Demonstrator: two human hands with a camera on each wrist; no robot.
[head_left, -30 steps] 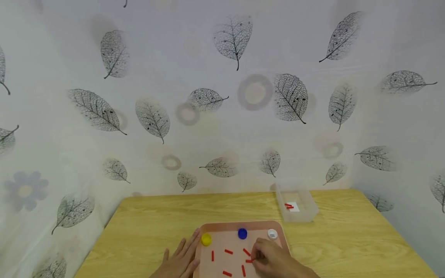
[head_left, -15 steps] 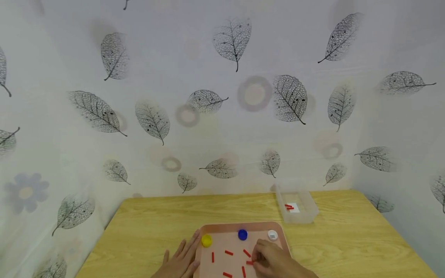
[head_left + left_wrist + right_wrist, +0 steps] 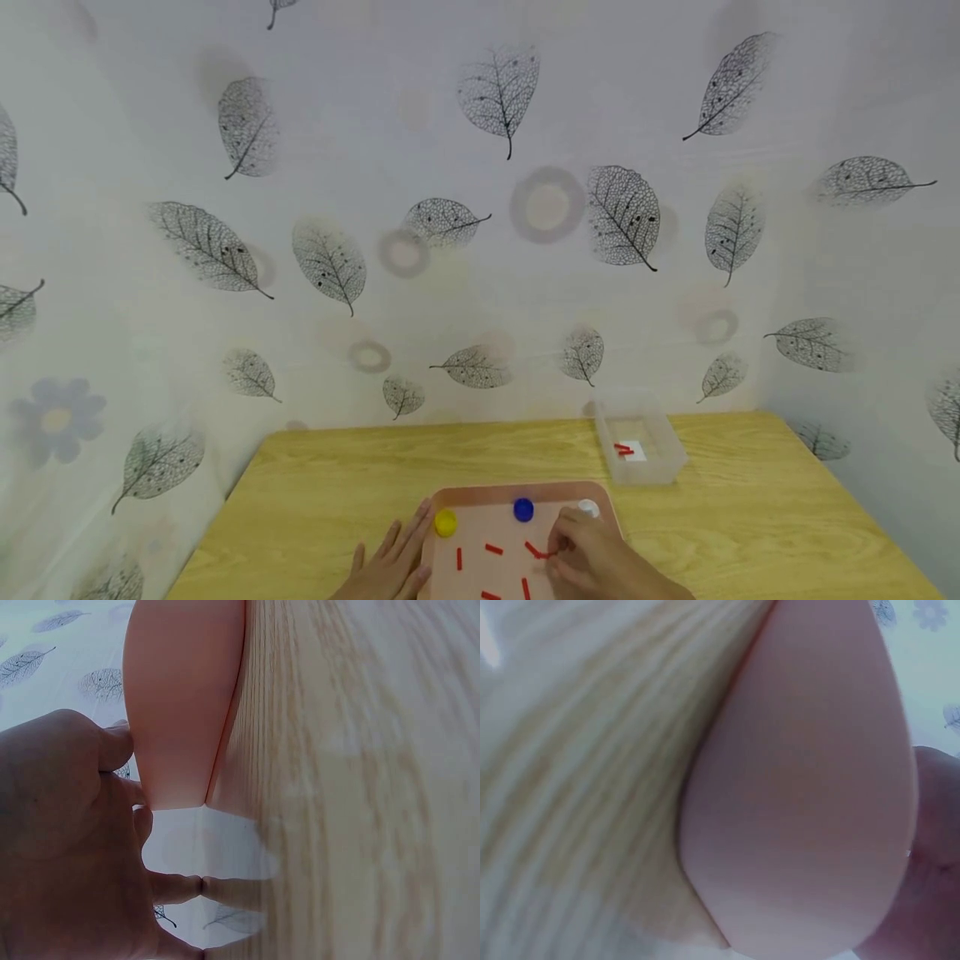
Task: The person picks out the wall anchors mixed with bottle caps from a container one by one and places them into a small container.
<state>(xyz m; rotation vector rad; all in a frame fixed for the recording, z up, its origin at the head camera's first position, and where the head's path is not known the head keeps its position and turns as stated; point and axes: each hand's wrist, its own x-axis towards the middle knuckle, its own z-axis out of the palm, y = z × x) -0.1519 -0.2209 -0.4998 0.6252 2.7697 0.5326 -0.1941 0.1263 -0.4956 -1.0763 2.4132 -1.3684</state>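
In the head view my right hand (image 3: 588,554) pinches one end of a short red stick (image 3: 548,555) over the pink tray (image 3: 517,495). The stick's other end meets the tip of a slanted red stick (image 3: 532,549) in this view. Several more red sticks lie spread over the tray floor, one (image 3: 459,559) near the left side. My left hand (image 3: 384,567) rests along the tray's left side, fingers straight. The left wrist view shows that hand (image 3: 67,840) with fingertips down on the wood and the thumb at the tray wall (image 3: 184,697).
Along the tray's far side sit a yellow round cap (image 3: 446,523), a blue one (image 3: 523,510) and a white one (image 3: 588,507), partly behind the right hand. Beyond the tray a clear plastic box (image 3: 652,472) holds red sticks and a white label. A leaf-patterned sheet (image 3: 480,283) hangs behind the table.
The right hand has drawn the pinched stick slightly up and away, so it now meets the slanted stick. The left hand stays at the tray's side. The head view has tilted slightly.
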